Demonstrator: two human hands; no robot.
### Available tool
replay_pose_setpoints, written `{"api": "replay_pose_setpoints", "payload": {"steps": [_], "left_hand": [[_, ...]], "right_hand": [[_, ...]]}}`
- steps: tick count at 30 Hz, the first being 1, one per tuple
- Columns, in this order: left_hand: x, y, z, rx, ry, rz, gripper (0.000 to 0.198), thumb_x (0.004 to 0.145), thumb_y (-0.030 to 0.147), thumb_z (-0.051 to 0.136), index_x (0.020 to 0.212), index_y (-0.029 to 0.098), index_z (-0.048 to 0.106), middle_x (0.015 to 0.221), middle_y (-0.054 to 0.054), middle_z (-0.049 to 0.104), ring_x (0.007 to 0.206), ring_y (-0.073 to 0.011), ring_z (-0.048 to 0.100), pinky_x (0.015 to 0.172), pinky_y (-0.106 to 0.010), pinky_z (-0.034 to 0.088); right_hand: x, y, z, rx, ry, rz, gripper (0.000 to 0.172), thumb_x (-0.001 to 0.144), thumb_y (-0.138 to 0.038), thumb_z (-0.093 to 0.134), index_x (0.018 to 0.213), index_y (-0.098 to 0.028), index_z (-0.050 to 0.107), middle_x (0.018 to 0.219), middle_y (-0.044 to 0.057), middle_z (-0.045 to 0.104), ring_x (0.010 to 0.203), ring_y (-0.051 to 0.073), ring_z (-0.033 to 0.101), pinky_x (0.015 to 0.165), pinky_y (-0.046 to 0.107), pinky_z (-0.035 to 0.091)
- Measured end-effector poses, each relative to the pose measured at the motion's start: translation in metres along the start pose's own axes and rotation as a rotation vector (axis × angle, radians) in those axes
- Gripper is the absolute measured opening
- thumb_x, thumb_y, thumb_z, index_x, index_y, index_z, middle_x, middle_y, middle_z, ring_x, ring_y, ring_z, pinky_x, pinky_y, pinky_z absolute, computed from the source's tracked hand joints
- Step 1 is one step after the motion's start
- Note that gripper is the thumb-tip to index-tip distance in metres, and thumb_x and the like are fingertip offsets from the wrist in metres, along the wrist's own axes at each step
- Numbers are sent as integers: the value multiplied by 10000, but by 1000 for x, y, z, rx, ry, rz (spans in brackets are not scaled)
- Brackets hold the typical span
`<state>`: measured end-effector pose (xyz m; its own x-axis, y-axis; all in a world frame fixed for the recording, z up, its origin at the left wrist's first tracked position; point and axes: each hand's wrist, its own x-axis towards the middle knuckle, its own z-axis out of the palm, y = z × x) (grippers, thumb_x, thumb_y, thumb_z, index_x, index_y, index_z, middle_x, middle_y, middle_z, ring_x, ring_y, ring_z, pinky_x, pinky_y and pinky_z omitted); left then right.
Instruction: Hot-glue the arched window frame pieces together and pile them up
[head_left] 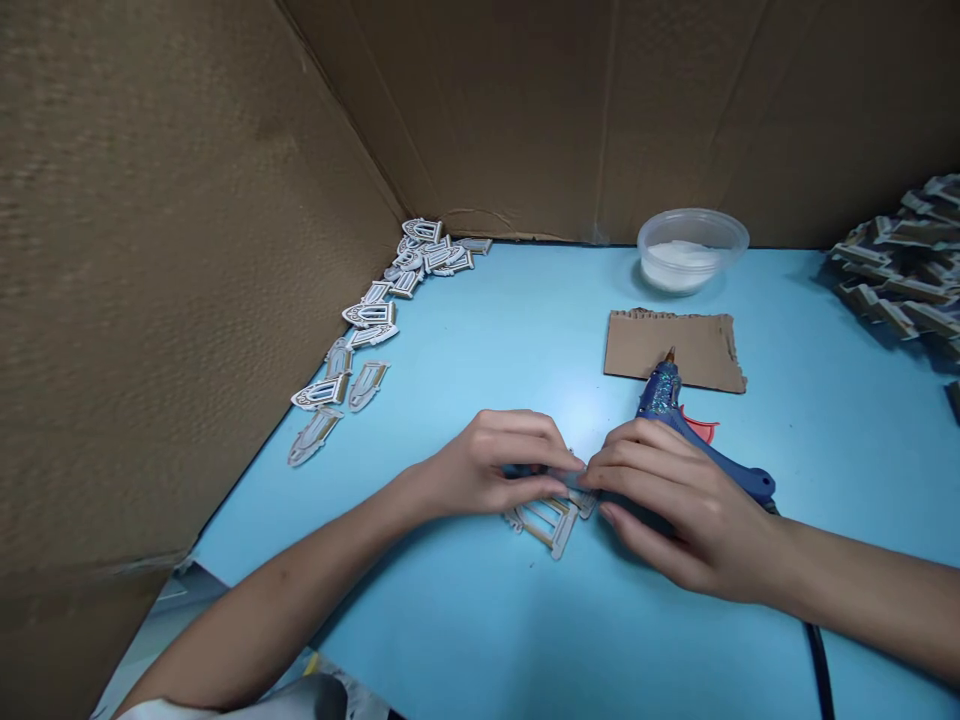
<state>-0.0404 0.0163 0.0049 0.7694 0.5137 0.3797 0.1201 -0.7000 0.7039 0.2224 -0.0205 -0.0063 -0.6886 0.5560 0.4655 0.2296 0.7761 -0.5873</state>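
Note:
My left hand (495, 468) and my right hand (675, 500) meet over the blue tabletop, their fingertips pinching a small cardboard window-frame piece (551, 525). Much of the piece is hidden by my fingers, and its barred lower end shows below them. Just behind my right hand lies a blue glitter hot glue gun (694, 445) with a red trigger, its nozzle resting on a torn cardboard square (675, 350). My right palm is over the gun's handle, but I cannot tell whether it touches.
Several white-and-silver cut-out arched window pieces (371, 315) lie along the left cardboard wall (172, 260). A clear plastic tub (694, 250) holding something white stands at the back. Stacked cardboard pieces (900, 260) sit at the right, and a black cord (819, 665) runs off the bottom.

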Motion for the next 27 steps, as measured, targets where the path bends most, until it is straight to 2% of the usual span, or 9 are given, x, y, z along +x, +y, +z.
{"api": "replay_pose_setpoints", "payload": {"steps": [5, 9, 11, 27], "left_hand": [[1, 0, -3, 13, -26, -59, 252, 933, 251, 762, 1167, 157, 764, 859, -75, 732, 786, -123, 669, 753, -244, 543], [2, -1, -6, 66, -89, -89, 244, 973, 296, 714, 1162, 148, 759, 883, -83, 704, 846, -143, 644, 788, -270, 524], [2, -2, -7, 85, -110, -96, 248, 984, 302, 695, 1166, 145, 756, 886, -84, 688, 865, -150, 630, 799, -274, 516], [0, -2, -2, 184, -132, -77, 247, 1004, 297, 661, 1157, 128, 755, 931, -93, 659, 903, -162, 618, 862, -286, 491]], "right_hand": [[-1, 0, -1, -72, 8, 12, 232, 1000, -98, 519, 1175, -174, 650, 1100, 97, 689, 1051, 244, 557, 903, 435, 459], [-4, 1, -1, -139, 24, -5, 230, 921, -16, 490, 962, -171, 654, 979, 84, 670, 941, 237, 515, 768, 396, 393], [-5, 1, 0, -155, 5, -25, 233, 891, 7, 496, 919, -164, 651, 938, 82, 670, 914, 237, 500, 734, 387, 361], [-4, 1, 2, -182, -35, -28, 270, 897, 8, 507, 1016, -117, 714, 983, 107, 707, 921, 244, 562, 759, 397, 340]]}}
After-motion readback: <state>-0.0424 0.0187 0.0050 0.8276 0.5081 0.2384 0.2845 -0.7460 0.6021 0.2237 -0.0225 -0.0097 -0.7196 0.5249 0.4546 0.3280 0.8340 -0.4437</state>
